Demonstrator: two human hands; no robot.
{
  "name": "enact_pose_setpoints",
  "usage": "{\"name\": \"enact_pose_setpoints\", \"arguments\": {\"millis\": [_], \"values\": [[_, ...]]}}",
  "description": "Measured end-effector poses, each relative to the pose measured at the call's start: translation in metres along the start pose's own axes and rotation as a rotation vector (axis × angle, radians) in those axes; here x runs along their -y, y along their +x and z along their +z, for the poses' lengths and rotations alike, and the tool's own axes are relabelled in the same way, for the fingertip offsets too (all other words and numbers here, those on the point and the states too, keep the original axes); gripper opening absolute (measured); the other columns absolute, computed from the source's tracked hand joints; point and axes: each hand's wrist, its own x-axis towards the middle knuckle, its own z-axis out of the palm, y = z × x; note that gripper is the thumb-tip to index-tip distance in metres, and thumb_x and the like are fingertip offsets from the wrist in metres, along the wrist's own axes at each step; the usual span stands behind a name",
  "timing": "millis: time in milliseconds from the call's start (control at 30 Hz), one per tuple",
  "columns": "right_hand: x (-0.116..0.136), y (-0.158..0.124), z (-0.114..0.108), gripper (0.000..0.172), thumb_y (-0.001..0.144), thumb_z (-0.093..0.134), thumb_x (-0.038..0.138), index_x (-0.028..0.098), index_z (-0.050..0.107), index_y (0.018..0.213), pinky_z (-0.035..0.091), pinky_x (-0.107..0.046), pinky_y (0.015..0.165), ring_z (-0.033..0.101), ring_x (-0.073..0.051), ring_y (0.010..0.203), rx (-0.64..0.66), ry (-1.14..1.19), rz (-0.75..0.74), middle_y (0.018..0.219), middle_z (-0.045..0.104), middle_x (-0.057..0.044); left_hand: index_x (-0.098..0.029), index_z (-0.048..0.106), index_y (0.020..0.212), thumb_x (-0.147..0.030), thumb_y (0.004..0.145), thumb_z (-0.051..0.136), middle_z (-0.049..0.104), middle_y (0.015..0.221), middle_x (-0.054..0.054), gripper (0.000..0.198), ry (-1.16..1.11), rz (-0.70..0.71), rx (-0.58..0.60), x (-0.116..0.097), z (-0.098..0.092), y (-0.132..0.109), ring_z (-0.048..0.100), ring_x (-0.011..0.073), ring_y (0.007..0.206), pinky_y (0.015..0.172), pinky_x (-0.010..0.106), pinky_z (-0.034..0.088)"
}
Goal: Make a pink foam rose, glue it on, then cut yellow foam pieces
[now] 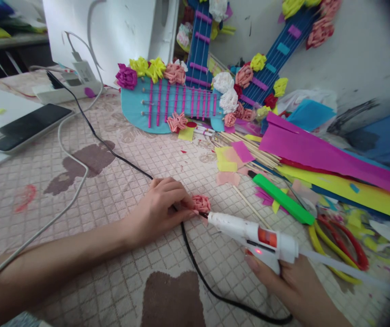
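Note:
My left hand point(167, 204) pinches a small salmon-pink paper flower point(201, 203) just above the tabletop, fingers closed on its left side. In my right hand point(283, 281) is a white hot glue gun point(239, 227), its handle wrapped by my fingers. A small red light glows on the gun's side, and a clear glue stick point(338, 265) sticks out of its back. The nozzle points left and meets the lower edge of the flower; whether they touch I cannot tell. From the gun a black cord point(195, 261) runs under my left hand.
At the back stand blue guitar-shaped crafts point(167, 104) with paper flowers. To the right lie a green box cutter point(283, 198), scissors point(338, 247), wooden sticks point(249, 147) and coloured paper strips point(331, 154). On the left are a tablet point(27, 127), a power strip point(65, 91) and a white cable point(68, 204).

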Motion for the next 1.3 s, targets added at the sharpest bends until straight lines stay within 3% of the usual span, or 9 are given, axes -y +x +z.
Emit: {"name": "enact_pose_setpoints", "arguments": {"millis": [133, 233, 500, 700, 867, 1033, 1167, 1300], "values": [[-0.003, 0.001, 0.000, 0.018, 0.085, 0.050, 0.036, 0.021, 0.060, 0.083, 0.048, -0.025, 0.053, 0.061, -0.017, 0.061, -0.018, 0.035, -0.012, 0.069, 0.065, -0.001, -0.019, 0.061, 0.080, -0.034, 0.084, 0.059, 0.064, 0.081, -0.001, 0.016, -0.011, -0.047, -0.007, -0.001, 0.001, 0.002, 0.054, 0.0142, 0.083, 0.078, 0.031, 0.034], [-0.004, 0.003, -0.001, 0.021, 0.086, 0.047, 0.035, 0.021, 0.060, 0.077, 0.046, -0.024, 0.050, 0.058, -0.016, 0.056, -0.017, 0.106, -0.019, 0.063, 0.062, 0.000, -0.020, 0.062, 0.080, -0.037, 0.082, 0.061, 0.063, 0.080, -0.001, 0.017, -0.006, -0.072, -0.024, -0.001, 0.004, 0.005, 0.054, 0.0142, 0.082, 0.078, 0.031, 0.034], [-0.003, 0.007, 0.005, 0.028, 0.083, 0.051, 0.040, 0.020, 0.058, 0.065, 0.037, -0.023, 0.042, 0.047, -0.013, 0.046, -0.139, 0.239, 0.154, 0.050, 0.052, 0.002, -0.021, 0.062, 0.079, -0.035, 0.081, 0.062, 0.063, 0.079, -0.001, 0.015, 0.019, -0.102, -0.035, 0.001, 0.008, 0.009, 0.054, 0.0147, 0.080, 0.076, 0.030, 0.035], [0.004, 0.026, 0.001, 0.033, 0.081, 0.052, 0.046, 0.019, 0.057, 0.062, 0.034, -0.024, 0.040, 0.043, -0.012, 0.042, -0.284, 0.132, 0.188, 0.045, 0.047, 0.003, -0.019, 0.062, 0.074, -0.036, 0.080, 0.062, 0.062, 0.074, 0.001, 0.018, 0.019, -0.099, -0.015, 0.004, 0.008, 0.013, 0.054, 0.0151, 0.076, 0.071, 0.028, 0.037], [0.006, 0.067, 0.003, 0.030, 0.081, 0.051, 0.045, 0.017, 0.059, 0.072, 0.038, -0.026, 0.050, 0.049, -0.015, 0.052, -0.408, -0.047, 0.072, 0.056, 0.056, 0.000, -0.018, 0.062, 0.072, -0.037, 0.079, 0.061, 0.062, 0.072, 0.001, 0.020, 0.046, -0.092, 0.000, 0.005, 0.007, 0.017, 0.053, 0.0137, 0.071, 0.065, 0.025, 0.037], [-0.009, 0.107, 0.019, 0.031, 0.084, 0.047, 0.046, 0.017, 0.060, 0.085, 0.043, -0.033, 0.067, 0.058, -0.023, 0.073, -0.440, -0.118, -0.054, 0.078, 0.064, -0.008, -0.017, 0.062, 0.070, -0.035, 0.078, 0.062, 0.061, 0.070, 0.001, 0.020, 0.083, -0.098, 0.011, 0.001, 0.003, 0.020, 0.053, 0.0127, 0.067, 0.062, 0.024, 0.036], [-0.021, 0.112, 0.025, 0.038, 0.085, 0.045, 0.049, 0.015, 0.058, 0.096, 0.044, -0.039, 0.077, 0.057, -0.028, 0.089, -0.403, -0.138, -0.068, 0.092, 0.064, -0.013, -0.017, 0.062, 0.069, -0.034, 0.078, 0.061, 0.062, 0.068, 0.001, 0.019, 0.089, -0.102, 0.016, -0.003, 0.001, 0.021, 0.053, 0.0125, 0.066, 0.061, 0.023, 0.036], [-0.025, 0.101, 0.021, 0.040, 0.084, 0.046, 0.048, 0.016, 0.054, 0.107, 0.045, -0.037, 0.073, 0.057, -0.025, 0.087, -0.402, -0.067, -0.048, 0.099, 0.063, -0.012, -0.017, 0.062, 0.068, -0.034, 0.078, 0.061, 0.062, 0.070, 0.001, 0.020, 0.094, -0.099, 0.017, -0.002, 0.002, 0.022, 0.053, 0.0122, 0.065, 0.060, 0.022, 0.035]]}}
